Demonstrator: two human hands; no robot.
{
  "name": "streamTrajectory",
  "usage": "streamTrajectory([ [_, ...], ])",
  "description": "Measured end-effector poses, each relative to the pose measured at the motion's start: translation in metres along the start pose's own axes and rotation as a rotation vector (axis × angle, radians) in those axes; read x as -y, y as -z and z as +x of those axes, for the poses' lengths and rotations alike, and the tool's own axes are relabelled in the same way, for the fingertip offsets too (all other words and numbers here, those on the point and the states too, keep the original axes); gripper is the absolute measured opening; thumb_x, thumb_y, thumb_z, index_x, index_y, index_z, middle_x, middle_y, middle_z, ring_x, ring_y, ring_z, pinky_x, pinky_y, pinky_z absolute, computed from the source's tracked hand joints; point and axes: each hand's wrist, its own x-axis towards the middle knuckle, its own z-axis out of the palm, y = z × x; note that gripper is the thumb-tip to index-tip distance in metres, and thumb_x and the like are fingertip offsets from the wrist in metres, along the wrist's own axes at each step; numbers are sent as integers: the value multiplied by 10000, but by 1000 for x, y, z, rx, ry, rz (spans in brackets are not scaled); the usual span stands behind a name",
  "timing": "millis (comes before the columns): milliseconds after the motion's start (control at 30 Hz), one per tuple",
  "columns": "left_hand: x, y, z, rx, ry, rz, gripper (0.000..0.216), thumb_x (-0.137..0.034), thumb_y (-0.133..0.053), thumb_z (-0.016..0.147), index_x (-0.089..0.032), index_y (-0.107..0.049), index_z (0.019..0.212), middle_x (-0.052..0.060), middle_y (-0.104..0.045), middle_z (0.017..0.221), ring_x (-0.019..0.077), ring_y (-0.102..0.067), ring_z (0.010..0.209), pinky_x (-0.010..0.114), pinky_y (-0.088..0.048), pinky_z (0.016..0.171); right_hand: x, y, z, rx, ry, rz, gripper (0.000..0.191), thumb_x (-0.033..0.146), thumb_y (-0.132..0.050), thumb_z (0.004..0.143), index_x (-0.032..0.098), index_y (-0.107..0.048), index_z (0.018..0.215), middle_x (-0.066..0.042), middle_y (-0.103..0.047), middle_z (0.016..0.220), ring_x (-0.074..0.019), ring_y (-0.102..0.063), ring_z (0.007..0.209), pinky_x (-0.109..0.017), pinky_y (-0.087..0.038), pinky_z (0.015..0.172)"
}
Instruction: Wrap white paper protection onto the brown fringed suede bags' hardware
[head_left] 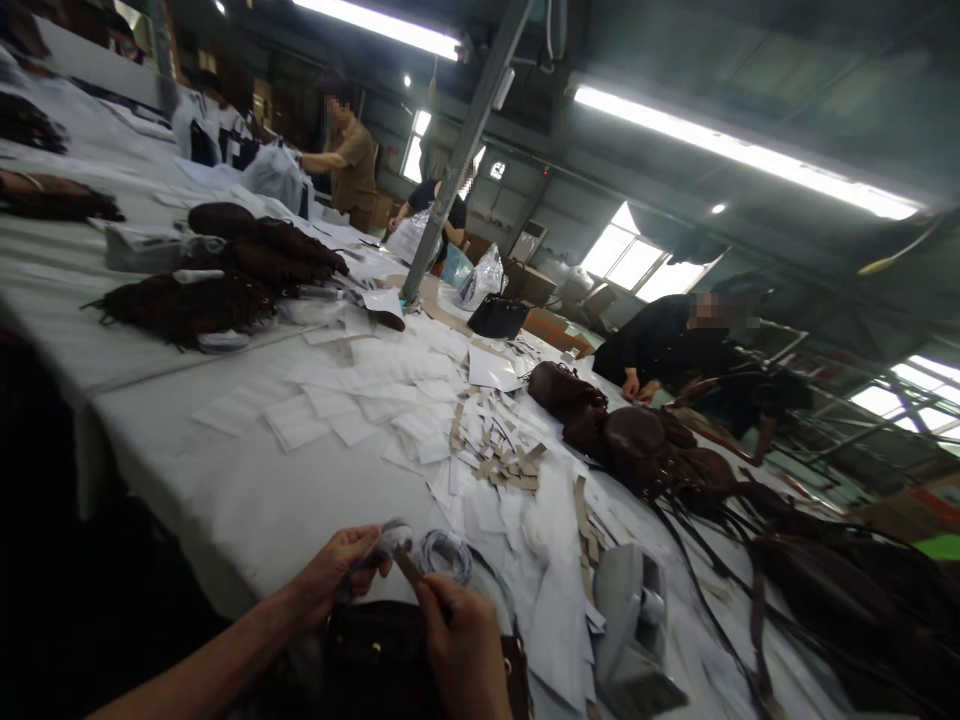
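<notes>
Low in the view, my left hand is closed on a bunched piece of clear plastic wrap. My right hand, also closed, pinches a narrow brown strip whose upper end meets the plastic. I cannot tell whether the strip is card or leather. Below both hands is a dark brown handbag with small gold-coloured fittings, partly hidden by my right hand. Just beyond my right hand, a coil of pale cord or strip lies on the white-covered table.
White sheets and brown paper scraps cover the table's middle. A grey tape dispenser stands at right. Brown bags line the right side, and more dark bags lie left. A post rises beyond; several people work around.
</notes>
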Motion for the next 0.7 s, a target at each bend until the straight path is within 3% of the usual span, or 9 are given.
streamTrajectory([
  [133, 1, -4, -4, 0, -50, 77, 348, -466, -642, 804, -123, -624, 750, 22, -618, 630, 14, -294, 378, 183, -175, 387, 0, -16, -5, -79, 6, -346, 264, 241, -451, 902, 249, -673, 760, -32, -732, 654, -225, -699, 585, -275, -423, 495],
  [233, 2, -5, -6, -24, -104, 120, 371, -493, -641, 792, -124, -621, 753, 14, -613, 632, 17, -293, 375, 188, -183, 387, 2, -22, -8, -70, -13, -425, 263, 256, -466, 894, 258, -648, 705, -25, -718, 604, -235, -691, 543, -289, -394, 466],
  [700, -2, -5, -10, 74, -134, 215, 395, -498, -607, 815, -105, -646, 840, 13, -594, 646, 25, -291, 393, 201, -142, 384, 2, -33, -1, -136, -149, -138, 261, 325, -487, 901, 251, -687, 751, -34, -738, 687, -234, -698, 639, -290, -410, 549],
])
